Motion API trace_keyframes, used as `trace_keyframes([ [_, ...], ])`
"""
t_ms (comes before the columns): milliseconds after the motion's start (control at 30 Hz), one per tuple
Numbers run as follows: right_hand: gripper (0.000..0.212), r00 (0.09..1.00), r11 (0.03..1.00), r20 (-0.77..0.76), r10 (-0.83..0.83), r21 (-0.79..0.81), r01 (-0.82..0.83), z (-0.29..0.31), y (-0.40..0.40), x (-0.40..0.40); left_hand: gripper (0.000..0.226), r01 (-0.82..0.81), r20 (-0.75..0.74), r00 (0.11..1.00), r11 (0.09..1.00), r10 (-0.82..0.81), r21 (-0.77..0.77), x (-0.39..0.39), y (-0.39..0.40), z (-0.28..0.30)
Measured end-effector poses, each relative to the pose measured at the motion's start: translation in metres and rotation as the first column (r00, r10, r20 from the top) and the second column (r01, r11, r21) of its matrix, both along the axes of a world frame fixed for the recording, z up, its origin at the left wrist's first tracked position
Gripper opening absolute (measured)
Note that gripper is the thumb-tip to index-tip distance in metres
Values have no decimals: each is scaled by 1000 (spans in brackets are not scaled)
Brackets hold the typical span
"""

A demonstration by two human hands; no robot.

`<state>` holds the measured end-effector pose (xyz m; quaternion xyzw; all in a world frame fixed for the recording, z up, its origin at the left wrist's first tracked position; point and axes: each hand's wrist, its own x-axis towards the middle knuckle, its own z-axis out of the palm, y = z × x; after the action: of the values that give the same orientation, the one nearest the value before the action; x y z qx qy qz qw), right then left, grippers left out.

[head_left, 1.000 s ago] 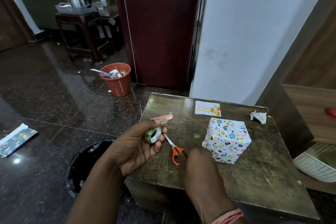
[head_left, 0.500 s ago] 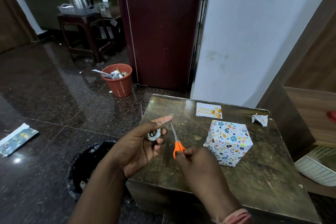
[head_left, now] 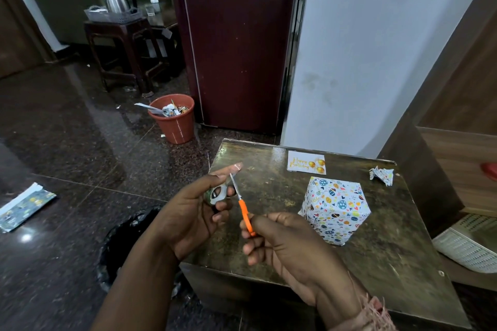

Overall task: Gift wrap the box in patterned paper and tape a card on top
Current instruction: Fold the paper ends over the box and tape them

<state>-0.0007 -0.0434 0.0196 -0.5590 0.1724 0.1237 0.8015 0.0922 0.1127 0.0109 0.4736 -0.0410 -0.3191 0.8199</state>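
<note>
A box wrapped in white patterned paper point(head_left: 334, 208) stands on the dark table point(head_left: 382, 255). Behind it lies a white "Happy Birthday" card point(head_left: 306, 164) flat on the tabletop. My left hand point(head_left: 188, 215) grips a small tape roll point(head_left: 216, 193) above the table's left edge, with a strip of clear tape stuck to its raised index fingertip. My right hand point(head_left: 282, 247) holds orange-handled scissors point(head_left: 241, 205), whose blades point up at the tape strip between roll and fingertip.
A crumpled scrap of patterned paper point(head_left: 382, 175) lies at the table's far right corner. On the floor are an orange waste bin point(head_left: 173, 122), a black bag point(head_left: 121, 244) by the table and a paper offcut point(head_left: 22, 203). A white basket point(head_left: 468, 244) sits right.
My right hand picked the scissors up off the table and raised them, bringing the blades up to the tape strip held by my left hand.
</note>
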Motion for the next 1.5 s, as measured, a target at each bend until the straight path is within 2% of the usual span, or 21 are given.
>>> trace_keyframes([
  [100,16,993,987,0,118,112,-117,5,-4,-5,42,23,-39,999,998,-25,-56,-2,1,3],
  [267,23,964,942,12,266,211,-262,6,-13,-10,46,70,-95,992,984,-86,-165,-2,8,4],
  [400,14,950,920,17,313,242,-307,5,-17,-11,70,142,-108,979,959,-172,-245,0,13,3],
  [500,16,944,915,10,331,240,-323,3,-17,-10,75,164,-106,975,959,-193,-232,0,14,3],
  [1000,22,928,906,26,371,210,-368,4,-26,-9,73,226,-105,964,960,-245,-164,-2,16,3],
  [1233,18,933,905,26,359,235,-355,3,-31,-6,67,255,-90,959,956,-269,-146,-4,15,2],
  [1500,15,951,925,58,305,221,-310,4,-33,-7,71,248,-46,965,957,-257,-154,-5,15,5],
])
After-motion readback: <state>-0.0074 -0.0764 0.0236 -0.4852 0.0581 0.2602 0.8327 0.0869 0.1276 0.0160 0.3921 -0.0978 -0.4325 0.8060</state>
